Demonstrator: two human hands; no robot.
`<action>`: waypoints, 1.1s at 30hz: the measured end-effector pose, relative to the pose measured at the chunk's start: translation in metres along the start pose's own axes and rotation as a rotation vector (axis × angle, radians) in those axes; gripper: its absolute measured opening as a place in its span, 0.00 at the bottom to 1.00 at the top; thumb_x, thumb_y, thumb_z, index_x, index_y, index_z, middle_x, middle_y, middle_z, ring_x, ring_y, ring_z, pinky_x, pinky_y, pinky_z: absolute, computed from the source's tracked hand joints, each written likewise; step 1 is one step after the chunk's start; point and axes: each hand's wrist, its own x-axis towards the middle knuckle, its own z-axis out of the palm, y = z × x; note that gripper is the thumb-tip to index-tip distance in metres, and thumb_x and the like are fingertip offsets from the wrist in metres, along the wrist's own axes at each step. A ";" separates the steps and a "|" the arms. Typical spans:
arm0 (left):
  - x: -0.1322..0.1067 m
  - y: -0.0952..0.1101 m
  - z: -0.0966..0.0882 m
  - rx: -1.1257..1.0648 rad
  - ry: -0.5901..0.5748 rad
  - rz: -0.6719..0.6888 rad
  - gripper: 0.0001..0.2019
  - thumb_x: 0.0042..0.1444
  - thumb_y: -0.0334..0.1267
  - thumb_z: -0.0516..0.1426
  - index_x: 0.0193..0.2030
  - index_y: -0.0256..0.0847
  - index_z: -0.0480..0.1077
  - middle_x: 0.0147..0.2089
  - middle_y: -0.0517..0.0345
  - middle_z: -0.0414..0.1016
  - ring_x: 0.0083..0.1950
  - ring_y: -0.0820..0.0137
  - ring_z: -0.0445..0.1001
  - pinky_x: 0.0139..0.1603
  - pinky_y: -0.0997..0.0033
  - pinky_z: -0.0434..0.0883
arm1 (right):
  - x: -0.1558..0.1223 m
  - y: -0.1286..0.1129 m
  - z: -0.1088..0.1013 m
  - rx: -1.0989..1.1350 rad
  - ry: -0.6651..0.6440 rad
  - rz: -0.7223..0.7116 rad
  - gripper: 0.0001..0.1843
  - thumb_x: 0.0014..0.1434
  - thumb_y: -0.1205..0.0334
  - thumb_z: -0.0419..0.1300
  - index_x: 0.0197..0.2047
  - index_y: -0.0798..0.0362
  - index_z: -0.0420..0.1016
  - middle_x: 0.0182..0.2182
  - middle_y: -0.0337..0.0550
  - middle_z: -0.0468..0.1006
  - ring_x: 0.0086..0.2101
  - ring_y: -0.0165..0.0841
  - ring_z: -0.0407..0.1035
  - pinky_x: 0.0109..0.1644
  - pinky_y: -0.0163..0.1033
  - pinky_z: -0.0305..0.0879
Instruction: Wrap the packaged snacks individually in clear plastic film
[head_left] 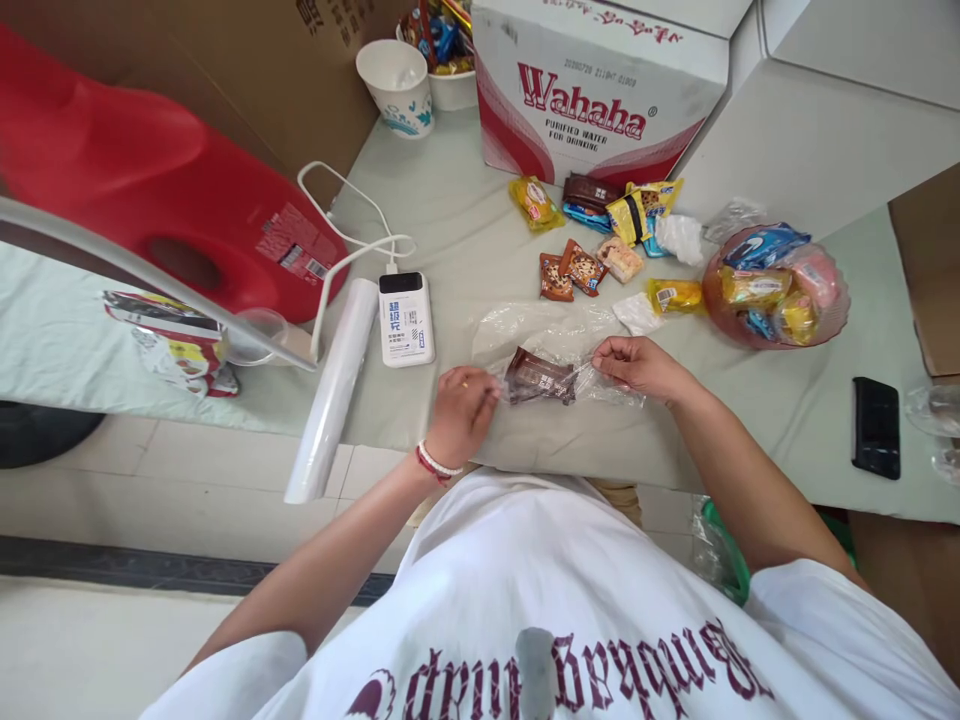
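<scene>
Brown packet (541, 377) at clear film (504, 326), between two hands

Left to right across the desk (469, 205): red jug (112, 160) at far left. Foil pouch (180, 345) near it, with a clear cup (259, 335) just beside. White roll (332, 390) lies slantwise, lower end projecting past the near edge. White power bank (406, 320) next, cable plug (391, 266) at its far end; paper cup (396, 88) stands well behind.

Left hand (466, 405): fingers drawn together, pinching the film's left side. Brown packet lies near the desk's front edge, within the film's outline; cannot tell how much film covers it. Small brown snacks (571, 270) lie beyond, with a Wahaha carton (600, 100) behind. Right hand (637, 366): thumb and forefinger pinching the film's right side. Pink bowl (720, 315) farther right, filled with wrapped snacks (757, 286). Black phone (876, 427) near the right end.
</scene>
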 end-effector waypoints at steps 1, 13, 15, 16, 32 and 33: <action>0.004 -0.002 0.000 -0.027 0.022 -0.119 0.11 0.69 0.41 0.49 0.43 0.43 0.72 0.40 0.52 0.79 0.46 0.61 0.75 0.54 0.56 0.70 | 0.000 0.001 -0.001 -0.013 -0.006 -0.001 0.23 0.50 0.41 0.68 0.35 0.52 0.72 0.20 0.30 0.67 0.18 0.24 0.54 0.23 0.33 0.47; 0.013 0.007 0.017 0.287 0.100 -0.092 0.23 0.59 0.26 0.55 0.52 0.57 0.81 0.52 0.44 0.73 0.56 0.51 0.65 0.56 0.46 0.58 | 0.029 -0.069 0.021 -1.166 0.309 -0.439 0.18 0.69 0.56 0.54 0.53 0.56 0.78 0.51 0.58 0.77 0.55 0.50 0.63 0.50 0.47 0.61; 0.016 0.008 0.017 0.303 0.019 -0.047 0.26 0.59 0.26 0.55 0.56 0.62 0.79 0.52 0.46 0.74 0.55 0.52 0.65 0.54 0.47 0.58 | 0.056 -0.079 0.036 -1.223 0.205 -0.485 0.20 0.67 0.58 0.57 0.57 0.59 0.76 0.53 0.60 0.77 0.56 0.52 0.61 0.54 0.50 0.59; 0.018 0.008 0.016 0.320 -0.009 -0.045 0.27 0.59 0.26 0.55 0.57 0.63 0.79 0.51 0.46 0.75 0.54 0.52 0.65 0.53 0.48 0.58 | 0.069 -0.082 0.041 -1.246 0.170 -0.472 0.21 0.66 0.59 0.59 0.58 0.60 0.76 0.52 0.60 0.77 0.56 0.53 0.61 0.55 0.51 0.58; 0.003 -0.006 0.017 0.050 0.213 0.046 0.17 0.52 0.26 0.57 0.46 0.46 0.76 0.54 0.47 0.70 0.65 0.50 0.62 0.62 0.42 0.64 | -0.015 -0.063 0.076 -1.458 -0.245 -0.560 0.24 0.73 0.65 0.47 0.68 0.43 0.67 0.47 0.48 0.78 0.42 0.38 0.73 0.35 0.39 0.54; 0.002 -0.007 0.015 -0.045 0.247 0.012 0.16 0.52 0.27 0.56 0.47 0.44 0.73 0.54 0.47 0.68 0.66 0.51 0.64 0.63 0.45 0.66 | -0.018 -0.055 0.080 -1.462 -0.247 -0.547 0.27 0.72 0.66 0.47 0.71 0.42 0.65 0.48 0.49 0.78 0.42 0.39 0.74 0.35 0.39 0.55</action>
